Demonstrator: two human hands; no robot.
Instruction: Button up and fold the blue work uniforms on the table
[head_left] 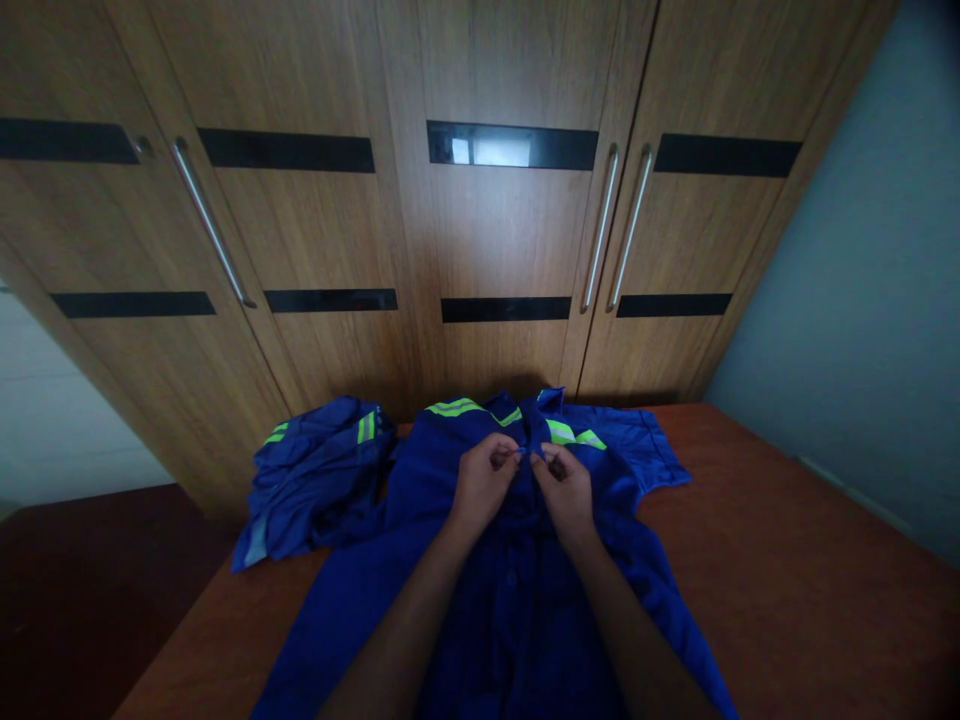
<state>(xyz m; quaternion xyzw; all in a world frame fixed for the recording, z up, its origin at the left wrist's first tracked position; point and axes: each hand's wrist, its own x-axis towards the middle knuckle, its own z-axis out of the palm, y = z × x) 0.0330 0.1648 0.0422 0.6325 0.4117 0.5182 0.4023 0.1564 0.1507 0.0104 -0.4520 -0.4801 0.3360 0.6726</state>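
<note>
A blue work garment (420,500) with yellow-green and silver reflective strips lies spread out, its collar toward the wardrobe. My left hand (486,475) pinches one edge of its front opening, just below the chest strips. Close beside it, my right hand (564,485) pinches the facing edge, thumb and forefinger together. The fingertips of both hands nearly meet over the front placket. Whether a button or other fastener sits between them is too small to make out. Lower down, the front runs between my forearms in shadow.
A crumpled blue garment (319,480) with similar reflective strips lies to the left. Both rest on a reddish-brown surface (810,590). Right behind stands a wooden wardrobe (502,230) with long metal handles. A pale wall (862,300) rises on the right.
</note>
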